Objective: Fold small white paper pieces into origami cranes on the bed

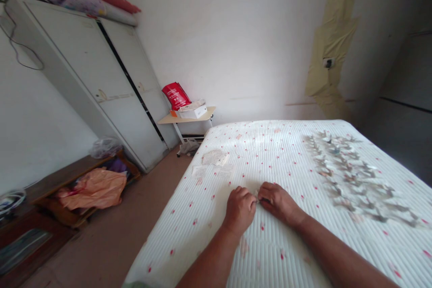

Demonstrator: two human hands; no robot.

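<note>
Both hands rest close together over the middle of the bed's white, red-dotted cover (pixel 209 220). My left hand (pixel 240 209) is closed, its fingers curled and its fingertips pinched towards the right hand. Facing it, my right hand (pixel 278 202) is closed too, its thumb and fingers bent together. A tiny pale bit shows between the fingertips, too small to make out. Printed paper pieces (pixel 216 157) lie on the cover beyond the left hand. Rows of several small twisted pale and grey pieces (pixel 354 171) are spread over the right side of the bed.
Behind the bed's left corner is a small table (pixel 165 119) with a red bag (pixel 176 95) and a white box (pixel 194 112). A grey wardrobe (pixel 81 63) stands at the left. Below it, an orange cloth (pixel 97 189) lies on a wooden bench. A wall closes the far side.
</note>
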